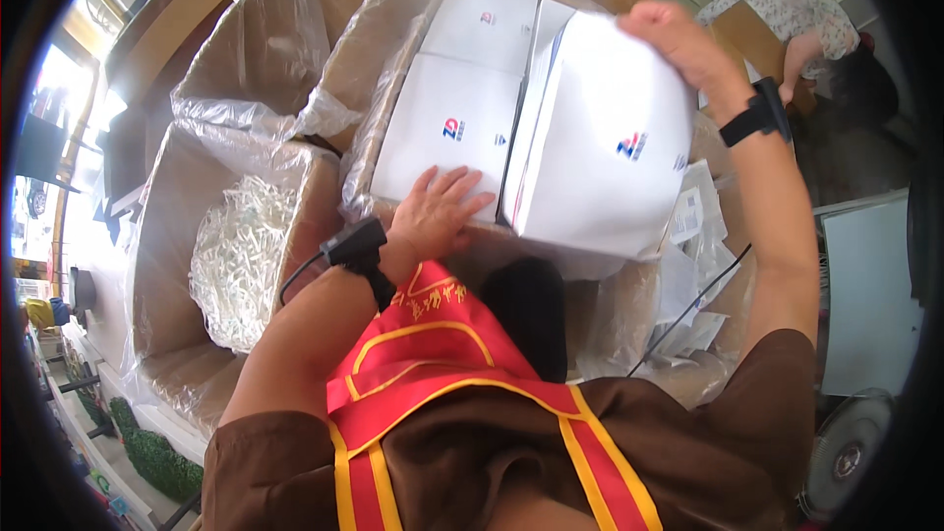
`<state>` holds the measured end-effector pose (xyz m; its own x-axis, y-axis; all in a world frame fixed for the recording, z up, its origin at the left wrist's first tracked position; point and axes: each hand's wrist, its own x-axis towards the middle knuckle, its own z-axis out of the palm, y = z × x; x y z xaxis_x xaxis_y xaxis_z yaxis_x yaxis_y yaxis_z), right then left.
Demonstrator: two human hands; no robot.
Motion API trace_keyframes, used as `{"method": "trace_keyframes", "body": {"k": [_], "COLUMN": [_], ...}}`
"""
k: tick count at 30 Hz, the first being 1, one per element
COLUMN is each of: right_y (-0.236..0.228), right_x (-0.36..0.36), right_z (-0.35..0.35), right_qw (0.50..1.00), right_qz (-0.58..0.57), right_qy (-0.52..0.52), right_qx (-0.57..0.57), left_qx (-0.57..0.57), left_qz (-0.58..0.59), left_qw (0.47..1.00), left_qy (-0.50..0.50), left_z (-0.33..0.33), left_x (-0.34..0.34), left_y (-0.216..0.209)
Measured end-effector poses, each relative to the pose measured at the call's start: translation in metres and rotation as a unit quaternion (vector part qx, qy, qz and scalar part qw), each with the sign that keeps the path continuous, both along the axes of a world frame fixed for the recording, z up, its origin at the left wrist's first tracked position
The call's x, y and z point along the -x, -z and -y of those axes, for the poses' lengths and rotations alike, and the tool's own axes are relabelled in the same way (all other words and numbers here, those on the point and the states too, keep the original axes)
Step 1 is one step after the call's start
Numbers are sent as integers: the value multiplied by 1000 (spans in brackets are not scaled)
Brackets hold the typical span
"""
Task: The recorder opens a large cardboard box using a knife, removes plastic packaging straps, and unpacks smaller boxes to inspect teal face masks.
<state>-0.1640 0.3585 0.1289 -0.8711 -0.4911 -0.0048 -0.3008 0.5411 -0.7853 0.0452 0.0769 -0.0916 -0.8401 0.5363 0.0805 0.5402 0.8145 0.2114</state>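
White boxes with small red and blue prints fill a plastic-lined carton in front of me. My left hand lies with its fingers spread on the near edge of the left white box. Beyond that sits another white box. My right hand grips the far right corner of a larger white box, its fingers bent over the edge. This larger one looks raised and tilted against its neighbours; its underside is hidden. Each wrist wears a black band with a small device.
At left, a lined carton holds shredded paper strips; behind it stands another lined carton. White packets lie in plastic at right. Another person bends over a brown box at the far right. A fan stands lower right.
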Motion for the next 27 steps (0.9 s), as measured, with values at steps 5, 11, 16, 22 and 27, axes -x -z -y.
{"method": "trace_keyframes", "body": {"k": [5,11,16,22,27], "right_y": [-102,-185,-169,-50,18], "right_x": [-52,-164,-205,-212,-207], "right_z": [-1,30,39,52,84], "right_qw": [989,972,990,1000,999], "right_qz": [-130,-208,-97,17,-14], "right_qy": [-37,99,45,-4,-32], "right_qx": [-57,-44,88,24,-19], "left_qx": [0,-2,-147,-384,-462], "left_qz": [-12,17,58,85,59], "left_qw": [1000,1000,987,899,855], "left_qy": [0,10,13,-190,-227], "left_z": [2,-3,24,95,114], "left_x": [-5,-3,-5,-55,-78], "left_y": [-1,-7,-3,-51,-76]}}
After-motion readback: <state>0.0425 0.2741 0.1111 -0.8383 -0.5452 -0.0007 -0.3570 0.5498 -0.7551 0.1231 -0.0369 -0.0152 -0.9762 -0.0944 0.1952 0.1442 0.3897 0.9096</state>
